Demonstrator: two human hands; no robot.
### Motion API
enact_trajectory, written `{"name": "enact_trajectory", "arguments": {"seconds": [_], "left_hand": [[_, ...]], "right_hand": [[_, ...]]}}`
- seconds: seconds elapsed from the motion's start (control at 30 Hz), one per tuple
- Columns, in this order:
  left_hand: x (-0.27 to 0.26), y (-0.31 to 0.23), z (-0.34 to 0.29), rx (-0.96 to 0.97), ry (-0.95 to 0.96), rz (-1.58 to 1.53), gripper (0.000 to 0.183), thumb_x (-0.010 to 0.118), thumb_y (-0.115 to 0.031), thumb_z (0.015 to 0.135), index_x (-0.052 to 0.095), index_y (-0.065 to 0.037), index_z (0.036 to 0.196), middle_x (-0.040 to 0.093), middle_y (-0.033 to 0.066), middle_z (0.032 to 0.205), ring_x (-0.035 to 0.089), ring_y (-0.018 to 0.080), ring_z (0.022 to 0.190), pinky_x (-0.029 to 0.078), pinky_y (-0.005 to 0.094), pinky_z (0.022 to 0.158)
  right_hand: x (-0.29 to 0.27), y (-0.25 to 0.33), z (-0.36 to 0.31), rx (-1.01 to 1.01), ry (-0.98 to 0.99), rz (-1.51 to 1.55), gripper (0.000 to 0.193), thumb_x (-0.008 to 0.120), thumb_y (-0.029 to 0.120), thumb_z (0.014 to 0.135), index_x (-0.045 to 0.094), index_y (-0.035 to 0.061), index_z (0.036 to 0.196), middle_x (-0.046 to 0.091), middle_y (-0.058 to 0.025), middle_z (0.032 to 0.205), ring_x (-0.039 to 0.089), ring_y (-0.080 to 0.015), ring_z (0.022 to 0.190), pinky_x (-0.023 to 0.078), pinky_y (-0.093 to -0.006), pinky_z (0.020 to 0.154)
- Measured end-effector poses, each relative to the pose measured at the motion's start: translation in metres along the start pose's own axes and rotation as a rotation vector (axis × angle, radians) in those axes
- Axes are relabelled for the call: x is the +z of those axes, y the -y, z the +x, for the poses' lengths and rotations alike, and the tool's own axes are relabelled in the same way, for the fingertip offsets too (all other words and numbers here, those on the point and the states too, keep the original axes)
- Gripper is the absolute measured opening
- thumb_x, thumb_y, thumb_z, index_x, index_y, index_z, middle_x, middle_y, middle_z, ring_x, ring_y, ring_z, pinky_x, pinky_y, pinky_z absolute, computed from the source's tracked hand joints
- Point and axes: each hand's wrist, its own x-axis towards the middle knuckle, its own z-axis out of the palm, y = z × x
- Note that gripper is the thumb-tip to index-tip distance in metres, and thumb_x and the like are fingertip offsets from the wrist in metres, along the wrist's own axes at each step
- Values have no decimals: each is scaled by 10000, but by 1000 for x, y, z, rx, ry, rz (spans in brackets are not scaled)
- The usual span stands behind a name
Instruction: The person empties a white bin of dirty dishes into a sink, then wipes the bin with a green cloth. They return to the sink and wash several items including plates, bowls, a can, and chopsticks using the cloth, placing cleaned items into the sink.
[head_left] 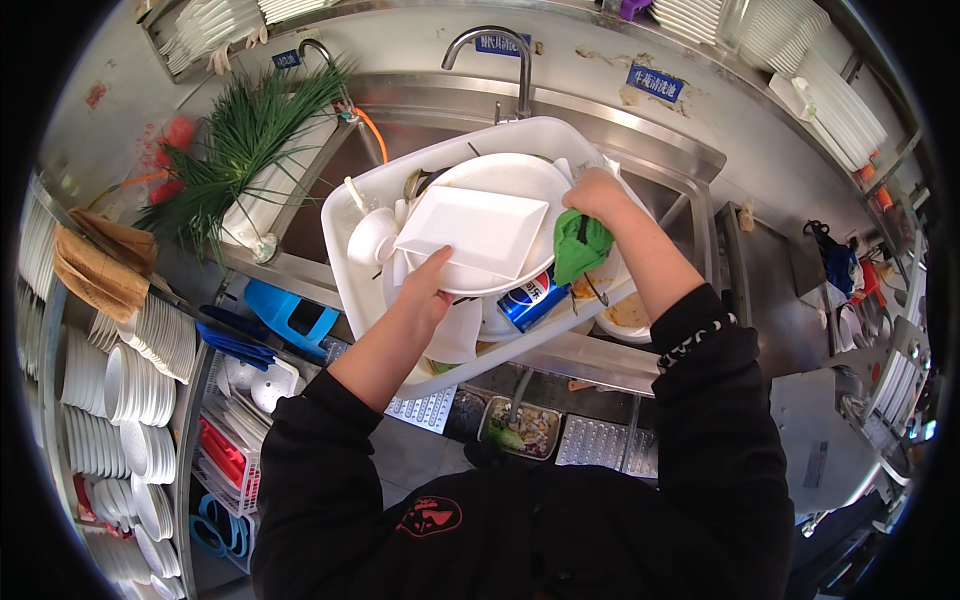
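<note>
Clearly, my left hand (425, 292) is clamped on the near edge of a rectangular plate (475, 232), which lies over a large plate (510, 172) in the white tub (545, 128), while my right hand (597, 195), farther off, is closed on a green cloth-like bundle (580, 252). Little looks done, I judge: the bowl (374, 238) left of my left hand and blue can (530, 298) right of it remain jumbled inside.
</note>
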Motion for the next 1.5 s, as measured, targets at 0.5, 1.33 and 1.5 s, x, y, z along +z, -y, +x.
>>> {"name": "enact_trajectory", "arguments": {"seconds": [0.5,1.33,1.5], "left_hand": [[143,6,-69,238,368,160,432,645,-84,842,503,-13,1243,607,101,1175,603,235,1071,515,352,888],[320,357,109,20,267,66,657,701,-119,763,413,-42,1349,540,111,1253,549,250,1104,446,359,924],[311,359,143,-22,-40,134,610,645,-139,838,375,-65,1380,540,98,1245,581,232,1052,485,342,847]], "right_hand": [[-103,-130,-92,119,-195,918,171,642,95,743,644,-56,823,632,-100,701,616,-217,599,499,-347,547],[-43,-494,20,504,-217,77,419,616,285,685,692,64,1032,654,-163,1092,615,-318,1045,484,-392,896],[-4,-470,110,360,-143,-39,380,576,229,738,685,82,1070,632,-145,1167,592,-318,1094,476,-409,919]]}}
